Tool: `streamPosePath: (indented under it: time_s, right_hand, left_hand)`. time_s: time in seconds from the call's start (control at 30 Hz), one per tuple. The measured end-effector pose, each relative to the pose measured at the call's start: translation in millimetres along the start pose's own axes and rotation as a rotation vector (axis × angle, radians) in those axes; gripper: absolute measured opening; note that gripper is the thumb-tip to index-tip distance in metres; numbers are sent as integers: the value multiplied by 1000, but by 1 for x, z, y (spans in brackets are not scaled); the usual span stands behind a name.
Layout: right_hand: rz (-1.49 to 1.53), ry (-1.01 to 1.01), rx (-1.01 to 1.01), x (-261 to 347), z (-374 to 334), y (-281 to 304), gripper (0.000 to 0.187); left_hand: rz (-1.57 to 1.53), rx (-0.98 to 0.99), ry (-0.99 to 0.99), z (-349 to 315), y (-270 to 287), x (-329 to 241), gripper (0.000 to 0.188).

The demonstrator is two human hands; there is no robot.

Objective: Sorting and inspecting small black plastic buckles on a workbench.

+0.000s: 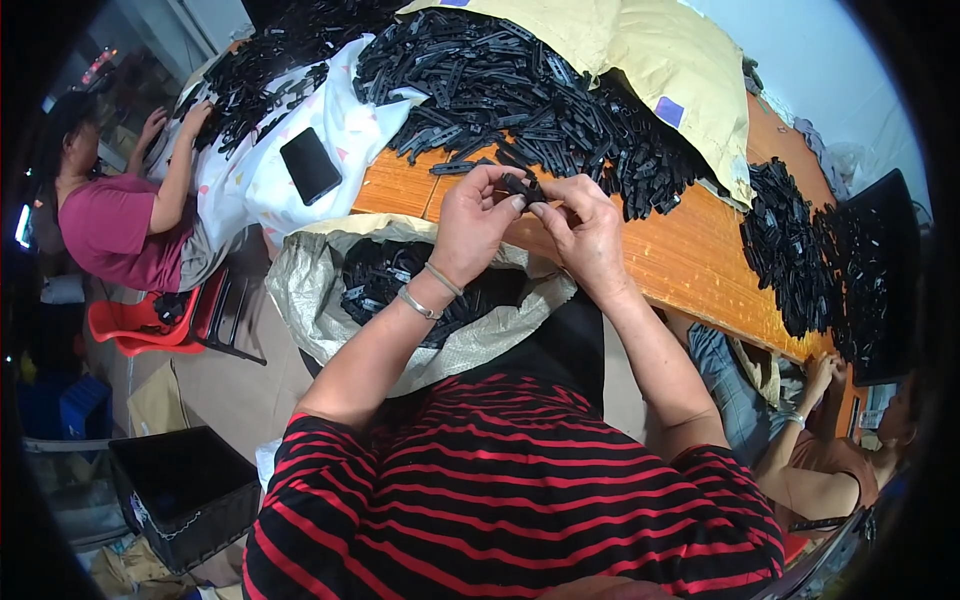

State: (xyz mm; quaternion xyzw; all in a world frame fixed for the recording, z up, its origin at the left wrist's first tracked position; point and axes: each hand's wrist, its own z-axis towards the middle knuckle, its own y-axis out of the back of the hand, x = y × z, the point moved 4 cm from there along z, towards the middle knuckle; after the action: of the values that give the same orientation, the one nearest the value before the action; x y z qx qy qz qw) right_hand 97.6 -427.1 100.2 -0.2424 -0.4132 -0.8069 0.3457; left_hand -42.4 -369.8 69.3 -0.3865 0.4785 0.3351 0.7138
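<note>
My left hand (475, 215) and my right hand (582, 228) meet over the near edge of a wooden table (690, 262). Together they pinch a small black plastic part (520, 186) between the fingertips. Two bangles circle my left wrist. Just beyond the hands lies a big heap of black plastic parts (530, 90). Below my hands an open woven sack (330, 300) holds more black parts.
A black phone (310, 165) lies on white patterned cloth. A yellow cloth (650, 60) covers the far table. More black parts are piled at the right (790, 250). One person sits at the left (120, 225), another at the lower right (830, 460). A black crate (185, 495) stands on the floor.
</note>
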Motion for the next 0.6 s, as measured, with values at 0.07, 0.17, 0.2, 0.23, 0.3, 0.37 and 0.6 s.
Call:
streamPosePath:
  time_s: [0.07,0.17,0.2,0.23,0.3,0.37,0.6]
  right_hand:
    - [-11,5,-2,4,-1,0,19]
    - [-95,62,-4,6,-1,-1,23]
    - [-109,137,-43,7,-4,-2,25]
    - [-124,211,-83,7,-6,-3,27]
    - [-142,213,-82,7,-6,-5,30]
    - [-74,182,-104,11,-4,-5,30]
    - [425,-310,64,0,-15,-20,30]
  left_hand:
    - [-37,2,-59,-3,-2,-2,29]
    - [-67,9,-65,-10,-11,-8,32]
    - [-68,14,-62,-12,-14,-10,32]
    - [41,-23,-120,-15,-16,-14,32]
    - [150,-58,-176,-19,-17,-15,33]
    - [364,-136,-297,-23,-14,-18,29]
    - [479,-50,-344,-30,-10,-34,21]
